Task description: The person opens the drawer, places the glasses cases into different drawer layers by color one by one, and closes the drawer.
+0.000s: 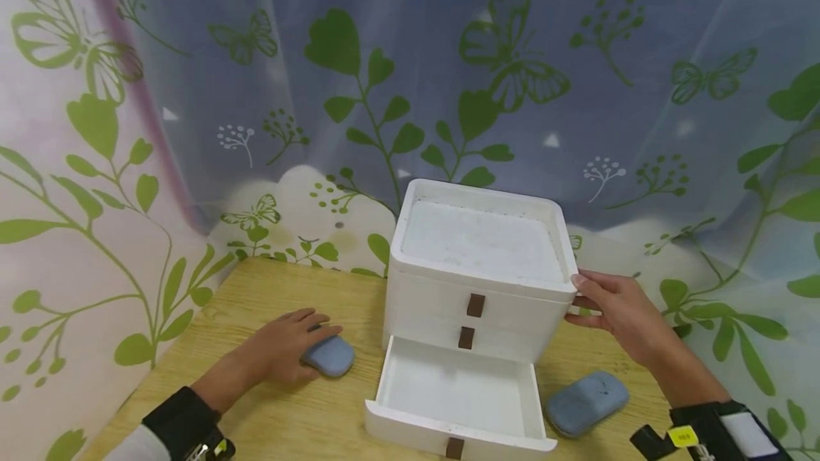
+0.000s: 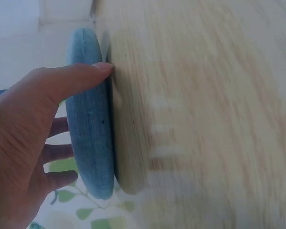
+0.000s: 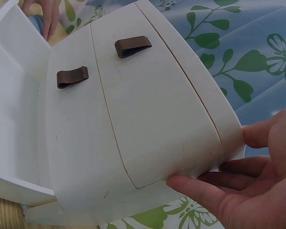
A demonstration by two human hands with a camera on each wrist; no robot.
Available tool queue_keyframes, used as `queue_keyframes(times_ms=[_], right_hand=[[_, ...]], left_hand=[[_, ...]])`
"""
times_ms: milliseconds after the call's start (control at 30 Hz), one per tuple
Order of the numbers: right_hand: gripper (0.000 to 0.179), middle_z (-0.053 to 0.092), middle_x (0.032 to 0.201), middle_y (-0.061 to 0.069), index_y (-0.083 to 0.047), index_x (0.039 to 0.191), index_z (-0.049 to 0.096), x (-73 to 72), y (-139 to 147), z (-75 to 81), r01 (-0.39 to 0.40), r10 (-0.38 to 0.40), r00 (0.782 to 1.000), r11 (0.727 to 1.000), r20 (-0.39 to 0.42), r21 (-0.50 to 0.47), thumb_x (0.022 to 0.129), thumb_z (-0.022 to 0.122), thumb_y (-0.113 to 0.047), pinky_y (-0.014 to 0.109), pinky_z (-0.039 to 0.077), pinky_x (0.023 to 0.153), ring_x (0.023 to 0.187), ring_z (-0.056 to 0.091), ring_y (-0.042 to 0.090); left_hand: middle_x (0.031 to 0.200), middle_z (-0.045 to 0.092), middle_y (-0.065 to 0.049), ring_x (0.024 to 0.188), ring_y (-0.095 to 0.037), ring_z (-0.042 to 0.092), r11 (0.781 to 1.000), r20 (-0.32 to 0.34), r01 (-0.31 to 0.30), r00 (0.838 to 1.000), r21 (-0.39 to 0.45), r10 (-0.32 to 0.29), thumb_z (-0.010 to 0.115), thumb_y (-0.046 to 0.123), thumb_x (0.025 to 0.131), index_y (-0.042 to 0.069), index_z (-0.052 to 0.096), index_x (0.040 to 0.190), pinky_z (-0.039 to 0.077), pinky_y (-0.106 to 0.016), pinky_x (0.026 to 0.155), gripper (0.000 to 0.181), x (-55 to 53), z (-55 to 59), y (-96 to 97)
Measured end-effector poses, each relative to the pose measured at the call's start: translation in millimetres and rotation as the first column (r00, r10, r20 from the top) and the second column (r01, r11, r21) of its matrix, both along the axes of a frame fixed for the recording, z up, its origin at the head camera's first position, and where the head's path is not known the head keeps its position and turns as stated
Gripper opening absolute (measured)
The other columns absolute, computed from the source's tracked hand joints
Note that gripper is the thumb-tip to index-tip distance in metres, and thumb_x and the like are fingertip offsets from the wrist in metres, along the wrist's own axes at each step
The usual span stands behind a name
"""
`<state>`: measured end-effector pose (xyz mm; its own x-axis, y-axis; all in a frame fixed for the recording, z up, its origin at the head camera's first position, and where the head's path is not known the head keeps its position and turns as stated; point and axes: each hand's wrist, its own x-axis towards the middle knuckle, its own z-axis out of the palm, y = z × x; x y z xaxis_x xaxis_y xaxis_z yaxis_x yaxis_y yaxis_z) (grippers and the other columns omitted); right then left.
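Note:
My left hand [image 1: 286,347] grips a blue-grey glasses case [image 2: 89,129], thumb on one face and fingers behind it. The case is at the wooden tabletop left of a white drawer unit [image 1: 461,304]; whether it touches the wood I cannot tell. At the unit's upper right corner, my right hand [image 3: 248,176] holds the edge, thumb at the top rim and fingertips against the side. The unit's bottom drawer [image 1: 458,383] is pulled out, with nothing visible inside. Its upper two drawers, with brown tabs, are closed.
A second blue-grey case [image 1: 587,403] lies on the table [image 1: 307,418] right of the pulled-out drawer. The drawer unit has a shallow rimmed top. Behind and beside the table hangs a curtain [image 1: 410,91] printed with green leaves and butterflies.

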<state>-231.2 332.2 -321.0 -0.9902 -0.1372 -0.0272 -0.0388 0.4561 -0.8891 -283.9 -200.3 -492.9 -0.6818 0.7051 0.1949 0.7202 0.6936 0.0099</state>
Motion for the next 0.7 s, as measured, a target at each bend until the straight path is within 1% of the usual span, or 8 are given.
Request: queue_keyframes(times_ms=[167, 300, 500, 700], right_hand=[[0.073, 0.033, 0.163, 0.032, 0.006, 0.16, 0.029, -0.5, 0, -0.1, 0.002, -0.002, 1.0, 1.0, 0.001, 0.001, 0.11, 0.047, -0.045, 0.038, 0.062, 0.094, 0.113, 0.065, -0.004], [0.074, 0.032, 0.164, 0.031, 0.005, 0.16, 0.029, -1.0, -1, 0.7, 0.001, -0.001, 1.0, 1.0, 0.007, -0.003, 0.109, 0.048, -0.046, 0.038, 0.062, 0.094, 0.113, 0.065, -0.004], [0.074, 0.032, 0.164, 0.032, 0.005, 0.161, 0.028, -0.7, 0, 0.6, -0.003, 0.003, 1.0, 1.0, 0.01, -0.011, 0.11, 0.047, -0.045, 0.038, 0.062, 0.094, 0.111, 0.065, -0.006], [0.074, 0.032, 0.164, 0.032, 0.006, 0.161, 0.028, -0.5, 1, -1.2, -0.003, 0.003, 1.0, 1.0, 0.018, -0.016, 0.11, 0.047, -0.045, 0.039, 0.062, 0.094, 0.113, 0.065, -0.004]], left_hand=[[0.134, 0.066, -0.008, 0.122, -0.032, 0.064, 1.0, -0.028, 0.016, 0.999, -0.012, -0.016, 0.076, 0.05, 0.09, 0.02, 0.055, 0.15, 0.056, -0.05, 0.098, 0.071, -2.3, -3.9, -4.1], [0.131, 0.067, -0.008, 0.116, -0.029, 0.065, 0.999, -0.037, 0.035, 0.999, -0.016, -0.035, 0.07, 0.054, 0.094, 0.017, 0.055, 0.15, 0.057, -0.046, 0.094, 0.069, -3.2, -5.9, -6.0], [0.127, 0.066, -0.01, 0.107, -0.026, 0.062, 0.996, -0.06, 0.079, 0.995, -0.033, -0.08, 0.063, 0.054, 0.098, 0.011, 0.056, 0.148, 0.055, -0.043, 0.088, 0.067, -5.9, -9.3, -5.5], [0.126, 0.065, -0.009, 0.101, -0.022, 0.057, 0.995, -0.061, 0.095, 0.993, -0.031, -0.096, 0.06, 0.053, 0.1, 0.01, 0.056, 0.148, 0.051, -0.042, 0.083, 0.065, -6.3, -11.6, -5.2]])
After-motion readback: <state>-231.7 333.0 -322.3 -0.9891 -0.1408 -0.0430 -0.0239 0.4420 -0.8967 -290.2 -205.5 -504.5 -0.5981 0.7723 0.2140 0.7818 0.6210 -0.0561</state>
